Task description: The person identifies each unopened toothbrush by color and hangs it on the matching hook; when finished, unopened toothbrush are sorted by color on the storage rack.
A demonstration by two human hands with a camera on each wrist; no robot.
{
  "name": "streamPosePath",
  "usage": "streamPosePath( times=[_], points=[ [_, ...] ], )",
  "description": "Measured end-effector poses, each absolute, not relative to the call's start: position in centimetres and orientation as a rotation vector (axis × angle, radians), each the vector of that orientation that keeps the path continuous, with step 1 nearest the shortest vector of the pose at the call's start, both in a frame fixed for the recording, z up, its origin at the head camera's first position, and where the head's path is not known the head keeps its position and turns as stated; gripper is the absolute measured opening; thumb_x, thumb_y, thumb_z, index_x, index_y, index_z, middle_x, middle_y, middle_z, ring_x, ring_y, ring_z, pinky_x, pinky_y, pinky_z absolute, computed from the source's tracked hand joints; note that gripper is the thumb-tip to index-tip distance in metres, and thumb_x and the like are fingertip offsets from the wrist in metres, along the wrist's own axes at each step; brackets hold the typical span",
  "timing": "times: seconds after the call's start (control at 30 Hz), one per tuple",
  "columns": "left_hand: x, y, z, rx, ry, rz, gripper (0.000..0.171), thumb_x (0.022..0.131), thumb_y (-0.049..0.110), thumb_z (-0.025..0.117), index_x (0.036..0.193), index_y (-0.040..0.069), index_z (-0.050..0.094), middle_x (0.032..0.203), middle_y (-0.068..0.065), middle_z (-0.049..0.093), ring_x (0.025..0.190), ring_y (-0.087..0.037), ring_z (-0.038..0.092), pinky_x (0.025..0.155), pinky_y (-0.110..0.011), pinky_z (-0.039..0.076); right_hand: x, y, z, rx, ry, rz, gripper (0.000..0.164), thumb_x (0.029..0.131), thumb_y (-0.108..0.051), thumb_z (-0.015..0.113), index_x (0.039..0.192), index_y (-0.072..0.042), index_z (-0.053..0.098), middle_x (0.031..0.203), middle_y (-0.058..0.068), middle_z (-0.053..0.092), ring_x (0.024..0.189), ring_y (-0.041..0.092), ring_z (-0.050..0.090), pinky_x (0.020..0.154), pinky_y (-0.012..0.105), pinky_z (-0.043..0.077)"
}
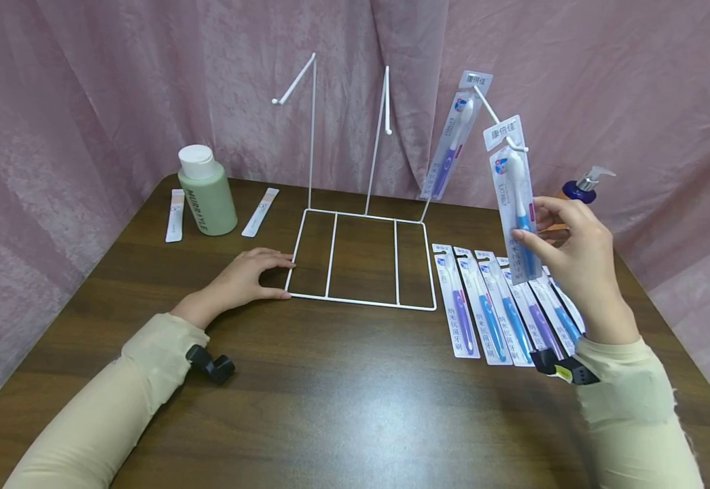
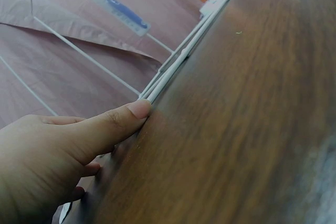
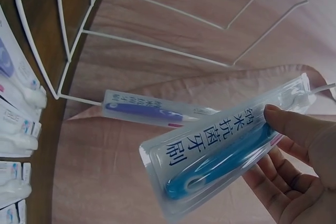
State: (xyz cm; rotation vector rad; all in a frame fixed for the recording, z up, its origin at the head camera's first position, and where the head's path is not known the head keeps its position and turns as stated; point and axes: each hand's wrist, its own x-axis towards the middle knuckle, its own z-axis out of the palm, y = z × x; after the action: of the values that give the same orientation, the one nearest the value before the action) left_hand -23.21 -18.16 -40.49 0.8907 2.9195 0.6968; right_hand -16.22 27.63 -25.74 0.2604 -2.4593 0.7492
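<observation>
A white wire display rack (image 1: 362,302) stands mid-table with three long hook arms. My left hand (image 1: 241,278) touches the left side of its base, the thumb at the front corner and the fingertips farther back along the bar. My right hand (image 1: 581,255) pinches a blue packaged toothbrush (image 1: 516,204) low on its blister pack, thumb in front and fingers behind. That pack's header card is at the tip of the right hook, whose end pokes out in front of it. Farther back on this hook hangs a purple packaged toothbrush (image 1: 452,142).
Several packaged toothbrushes (image 1: 460,305) lie in a row right of the rack, partly under my right forearm. A green bottle (image 1: 210,197) stands back left between two slim sachets (image 1: 174,216). A pump bottle (image 1: 579,190) is behind my right hand. A pink curtain (image 1: 147,81) hangs behind.
</observation>
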Motion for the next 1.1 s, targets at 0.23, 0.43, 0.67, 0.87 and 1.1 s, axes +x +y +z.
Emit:
streamPosePath(
  times=[0.23, 0.43, 0.67, 0.87, 1.1],
  points=[
    [-23.2, -18.2, -40.5, 0.885, 2.919, 0.694, 0.062, 0.076, 0.041, 0.079, 0.129, 0.013, 0.062, 0.142, -0.007, 0.054, 0.135, -0.034, 0.042, 0.11, -0.061, 0.028, -17.2, 27.4, -26.3, 0.237, -2.444, 0.792, 0.044, 0.082, -0.011, 0.076, 0.122, -0.001, 0.062, 0.098, 0.008, 0.056, 0.084, -0.009, 0.047, 0.072, -0.005, 0.037],
    [-23.1, -18.1, -40.4, 0.875, 2.916, 0.7, 0.062, 0.076, 0.042, 0.078, 0.129, 0.014, 0.061, 0.142, -0.006, 0.054, 0.135, -0.034, 0.041, 0.11, -0.061, 0.028, -18.4, 27.2, -26.8, 0.222, -2.407, 0.846, 0.043, 0.081, -0.012, 0.077, 0.121, -0.001, 0.063, 0.097, 0.01, 0.057, 0.082, -0.008, 0.048, 0.072, -0.003, 0.04],
    [-23.2, -18.1, -40.5, 0.881, 2.918, 0.701, 0.063, 0.076, 0.042, 0.079, 0.129, 0.013, 0.062, 0.142, -0.006, 0.054, 0.135, -0.034, 0.041, 0.11, -0.061, 0.028, -19.6, 26.9, -27.3, 0.224, -2.372, 0.895, 0.042, 0.082, -0.01, 0.076, 0.121, -0.001, 0.063, 0.094, 0.002, 0.056, 0.083, -0.009, 0.049, 0.072, -0.001, 0.042],
    [-23.3, -18.2, -40.6, 0.893, 2.927, 0.703, 0.062, 0.075, 0.041, 0.079, 0.128, 0.013, 0.062, 0.142, -0.006, 0.054, 0.134, -0.033, 0.043, 0.11, -0.06, 0.028, -21.1, 26.5, -27.6, 0.186, -2.369, 0.913, 0.043, 0.083, -0.012, 0.075, 0.123, -0.001, 0.062, 0.095, -0.002, 0.055, 0.082, -0.01, 0.05, 0.074, -0.001, 0.042],
    [-23.3, -18.3, -40.6, 0.899, 2.929, 0.709, 0.062, 0.075, 0.04, 0.08, 0.127, 0.013, 0.063, 0.142, -0.006, 0.055, 0.134, -0.033, 0.043, 0.11, -0.06, 0.029, -22.7, 25.6, -27.7, 0.135, -2.365, 0.97, 0.043, 0.084, -0.016, 0.074, 0.122, 0.0, 0.062, 0.1, 0.012, 0.061, 0.075, -0.015, 0.049, 0.071, -0.001, 0.042]
  ],
)
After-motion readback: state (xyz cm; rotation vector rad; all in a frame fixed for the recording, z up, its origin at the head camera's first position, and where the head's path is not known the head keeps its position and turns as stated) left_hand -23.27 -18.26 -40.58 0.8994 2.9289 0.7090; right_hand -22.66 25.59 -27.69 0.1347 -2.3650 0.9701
